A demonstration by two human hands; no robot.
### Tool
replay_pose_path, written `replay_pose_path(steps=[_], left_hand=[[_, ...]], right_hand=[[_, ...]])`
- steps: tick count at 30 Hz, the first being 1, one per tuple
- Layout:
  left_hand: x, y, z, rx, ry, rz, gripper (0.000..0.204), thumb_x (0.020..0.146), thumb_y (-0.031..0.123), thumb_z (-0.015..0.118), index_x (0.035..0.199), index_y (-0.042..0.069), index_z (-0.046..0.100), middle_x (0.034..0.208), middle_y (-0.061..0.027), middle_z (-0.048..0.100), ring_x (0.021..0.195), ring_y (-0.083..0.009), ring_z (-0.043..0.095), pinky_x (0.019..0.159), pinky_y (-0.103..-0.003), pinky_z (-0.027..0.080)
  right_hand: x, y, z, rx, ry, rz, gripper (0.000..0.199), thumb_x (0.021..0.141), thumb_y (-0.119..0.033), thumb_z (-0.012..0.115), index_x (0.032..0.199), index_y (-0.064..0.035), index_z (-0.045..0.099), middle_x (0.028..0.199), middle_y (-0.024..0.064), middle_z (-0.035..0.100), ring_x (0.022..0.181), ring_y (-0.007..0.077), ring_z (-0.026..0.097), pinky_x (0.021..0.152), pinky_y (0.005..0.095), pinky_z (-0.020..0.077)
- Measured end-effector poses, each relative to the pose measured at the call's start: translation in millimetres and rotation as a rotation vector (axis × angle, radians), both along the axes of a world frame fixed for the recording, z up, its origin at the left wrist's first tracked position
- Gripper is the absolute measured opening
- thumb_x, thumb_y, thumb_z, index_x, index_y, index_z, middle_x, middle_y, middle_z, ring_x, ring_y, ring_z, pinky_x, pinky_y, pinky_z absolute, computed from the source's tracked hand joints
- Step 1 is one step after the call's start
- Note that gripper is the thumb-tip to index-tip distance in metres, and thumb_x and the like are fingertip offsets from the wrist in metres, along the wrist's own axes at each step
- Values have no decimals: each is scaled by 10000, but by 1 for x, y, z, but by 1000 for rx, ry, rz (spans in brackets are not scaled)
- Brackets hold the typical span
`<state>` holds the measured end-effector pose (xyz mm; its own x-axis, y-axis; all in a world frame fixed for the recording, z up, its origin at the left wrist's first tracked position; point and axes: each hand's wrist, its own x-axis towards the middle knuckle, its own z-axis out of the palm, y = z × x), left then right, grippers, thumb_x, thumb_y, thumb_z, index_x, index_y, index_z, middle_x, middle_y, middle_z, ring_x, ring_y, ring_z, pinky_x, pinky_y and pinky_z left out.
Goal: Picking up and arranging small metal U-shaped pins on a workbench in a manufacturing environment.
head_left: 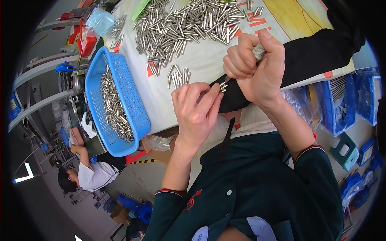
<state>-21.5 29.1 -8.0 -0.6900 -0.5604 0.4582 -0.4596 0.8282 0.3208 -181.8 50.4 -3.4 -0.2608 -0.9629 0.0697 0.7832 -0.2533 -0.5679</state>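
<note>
My left hand (196,107) is closed, its thumb and fingers pinching a few short metal pins (223,87) above a black cloth (307,56). Just to the right, my right hand (257,66) is wrapped in a fist around a tool with a pale, wrapped-looking handle (259,51). The tool's thin tip points down toward the pins; its exact kind is hidden by my fingers. Beyond my left hand lies a small group of metal pins (177,76). A large heap of similar silvery pins (183,30) spreads over the far side of the table.
A blue perforated basket (138,114) holding many pins stands left of my left hand. Blue bins (335,106) and a green stool (345,152) are beyond the table at right. Another person (94,174) works at the far left.
</note>
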Motion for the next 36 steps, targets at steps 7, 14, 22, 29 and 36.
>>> replay_pose_path(steps=[7,14,22,29,36], left_hand=[[0,3,-1,5,2,3,211,654,63,726,855,67,662,769,-5,520,697,-164,485,684,-304,332],[-4,-1,-1,-26,16,-18,175,668,60,712,831,54,650,775,-5,534,707,-163,498,692,-308,329],[-7,2,9,-26,-60,35,171,659,77,704,812,55,630,776,-10,537,744,-170,515,714,-324,341],[-20,-1,5,34,26,55,210,604,24,681,802,39,611,793,-45,544,745,-216,531,689,-330,377],[-10,-8,5,-12,33,82,120,645,27,662,735,55,589,760,-31,509,711,-194,496,681,-329,360]], right_hand=[[3,2,2,7,68,17,501,921,-446,312,558,-102,290,464,-32,222,437,85,151,439,263,154],[13,-1,-3,-73,347,-51,476,933,-375,355,572,-65,343,502,-24,295,473,73,229,452,253,198],[16,3,-7,-61,327,-105,508,930,-432,353,573,-73,315,478,-26,253,449,83,192,448,267,168],[9,3,-5,-11,106,-61,477,931,-408,325,581,-84,301,479,-25,242,442,80,179,438,263,168],[8,1,-1,9,87,-50,488,939,-426,291,575,-102,264,476,-30,213,437,84,145,443,268,153]])
